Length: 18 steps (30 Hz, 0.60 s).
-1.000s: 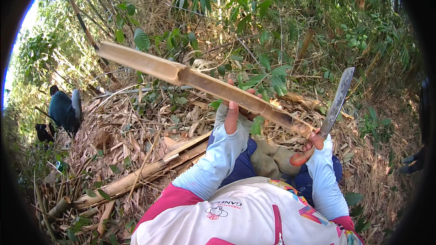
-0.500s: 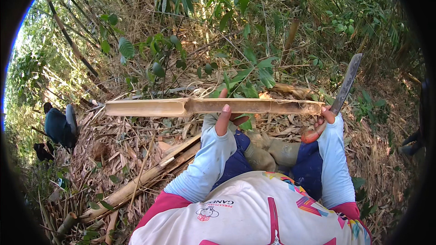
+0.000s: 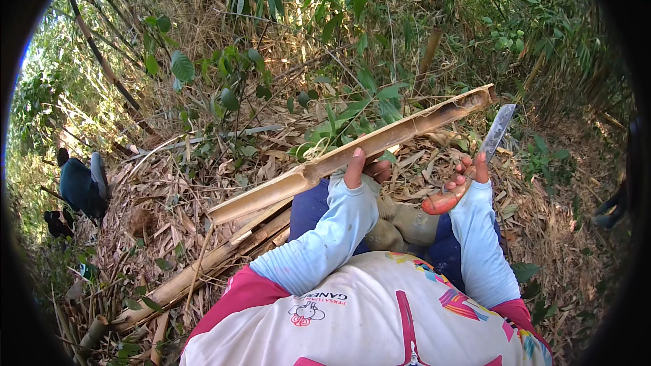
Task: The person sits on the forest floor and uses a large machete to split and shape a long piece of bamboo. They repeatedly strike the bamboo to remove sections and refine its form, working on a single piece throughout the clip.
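Observation:
A split length of bamboo (image 3: 400, 133), pale and hollow along its open side with a node partway, slants across in front of me, its right end higher and farther off. My left hand (image 3: 366, 168) grips it near the middle, the thumb over its near edge and the other fingers partly hidden beneath. My right hand (image 3: 468, 177) is closed around the reddish wooden handle of a machete (image 3: 498, 129), whose dark blade points up and away to the right. The right hand is apart from the bamboo.
More split bamboo pieces (image 3: 210, 271) lie on dry leaf litter (image 3: 163, 210) to my left. Leafy green plants (image 3: 352, 112) stand just beyond the bamboo. A person in dark green (image 3: 80, 186) is at the far left. Dark clothing (image 3: 614, 203) shows at the right edge.
The bamboo has tilted from level to slanting, its left end lower and nearer. My right hand has let go of its right end and moved slightly left and nearer, still with the machete.

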Each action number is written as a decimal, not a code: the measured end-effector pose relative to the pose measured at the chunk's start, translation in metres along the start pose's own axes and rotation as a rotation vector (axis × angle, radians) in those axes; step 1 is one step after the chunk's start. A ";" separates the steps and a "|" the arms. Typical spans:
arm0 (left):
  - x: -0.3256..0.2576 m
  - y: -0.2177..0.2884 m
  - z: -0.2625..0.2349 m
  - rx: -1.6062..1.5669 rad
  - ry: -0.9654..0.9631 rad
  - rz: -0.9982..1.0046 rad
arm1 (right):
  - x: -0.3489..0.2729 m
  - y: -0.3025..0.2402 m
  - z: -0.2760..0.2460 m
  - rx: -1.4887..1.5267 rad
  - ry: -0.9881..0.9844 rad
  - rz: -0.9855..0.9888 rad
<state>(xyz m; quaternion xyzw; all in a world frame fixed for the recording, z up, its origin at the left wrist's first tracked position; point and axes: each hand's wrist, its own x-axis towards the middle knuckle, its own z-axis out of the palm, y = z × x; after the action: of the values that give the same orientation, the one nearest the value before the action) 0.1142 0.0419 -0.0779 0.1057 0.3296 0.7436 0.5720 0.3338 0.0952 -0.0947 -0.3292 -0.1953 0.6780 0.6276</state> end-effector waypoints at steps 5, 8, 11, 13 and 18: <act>-0.009 -0.016 0.005 0.015 -0.075 -0.069 | -0.004 0.004 0.026 -0.005 -0.031 0.029; -0.011 -0.024 0.001 0.041 -0.089 -0.127 | -0.005 0.004 0.036 0.006 -0.063 0.009; -0.006 -0.033 -0.006 0.000 -0.156 -0.187 | 0.000 0.004 0.037 0.034 -0.138 0.001; -0.006 -0.037 -0.008 -0.005 -0.182 -0.245 | -0.001 0.003 0.042 0.019 -0.104 -0.038; -0.003 -0.042 -0.015 0.014 -0.218 -0.399 | -0.007 -0.001 0.068 -0.177 -0.040 -0.103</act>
<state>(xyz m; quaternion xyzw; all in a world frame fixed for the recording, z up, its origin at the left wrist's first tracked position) 0.1397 0.0391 -0.1139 0.1222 0.2853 0.5977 0.7392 0.2874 0.0983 -0.0450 -0.3595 -0.2836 0.6312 0.6260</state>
